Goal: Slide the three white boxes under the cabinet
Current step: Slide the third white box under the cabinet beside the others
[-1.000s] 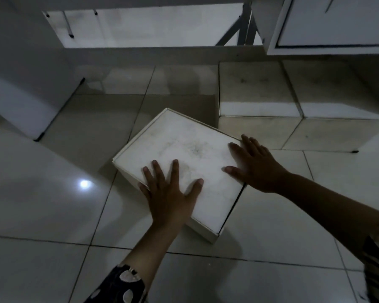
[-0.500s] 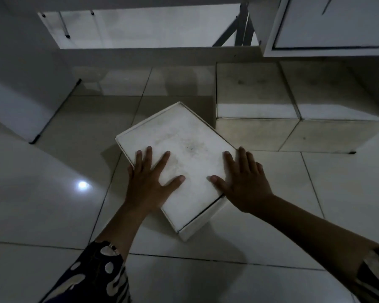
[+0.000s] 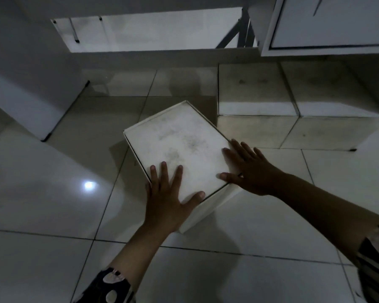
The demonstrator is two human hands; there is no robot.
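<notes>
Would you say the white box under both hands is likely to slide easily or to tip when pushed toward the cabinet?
The white box is low, wide and flat-bottomed, so it will probably slide, not tip. The glossy floor tiles suggest little friction. It lies askew, and the left hand and right hand press flat, so it may swivel if pushed unevenly.

Dim home interior: tiled floor (image 3: 53, 215), white cabinet (image 3: 328, 25).
</notes>
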